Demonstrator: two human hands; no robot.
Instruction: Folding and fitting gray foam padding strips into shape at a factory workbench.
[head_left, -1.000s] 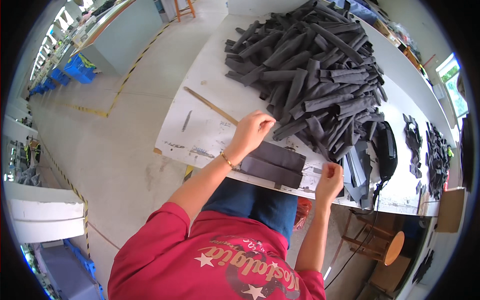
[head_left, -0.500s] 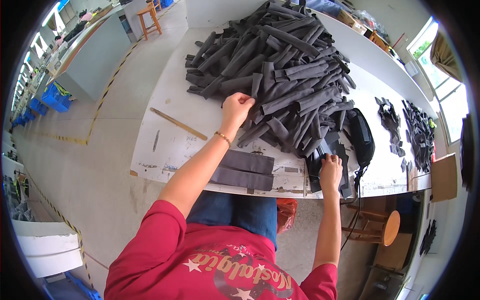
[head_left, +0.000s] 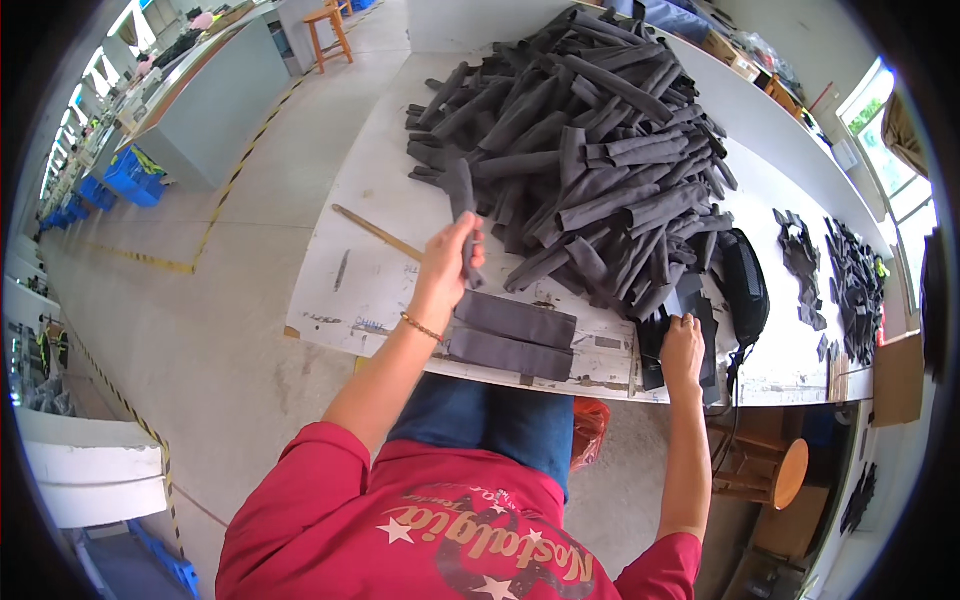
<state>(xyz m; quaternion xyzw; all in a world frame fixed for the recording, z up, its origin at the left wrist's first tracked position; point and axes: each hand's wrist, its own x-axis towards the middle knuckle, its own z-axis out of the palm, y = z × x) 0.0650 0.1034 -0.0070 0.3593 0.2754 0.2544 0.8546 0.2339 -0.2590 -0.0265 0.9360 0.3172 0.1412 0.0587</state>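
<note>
My left hand [head_left: 449,265] is closed round a dark grey rolled fabric strip [head_left: 458,188], which stands up out of the fist and pokes out below it. A large heap of similar rolled strips [head_left: 620,150] lies just beyond, on the white table. Two flat dark grey fabric pieces [head_left: 513,334] lie side by side near the table's front edge, right of my left wrist. My right hand [head_left: 683,350] rests with bent fingers at a stack of thin black flat pieces [head_left: 651,352]; the fingertips pinch at its edge, partly hidden.
A wooden stick [head_left: 372,230] lies on the table [head_left: 325,275] at the left. A black rounded padded thing [head_left: 744,285] with a cord stands right of the heap. More dark cut pieces [head_left: 853,285] lie far right. A wooden stool [head_left: 785,470] stands below the table.
My left hand has drawn a rolled strip off the heap's left side and brought it nearer. My right hand stays at the black pieces. The whole view has shifted slightly.
</note>
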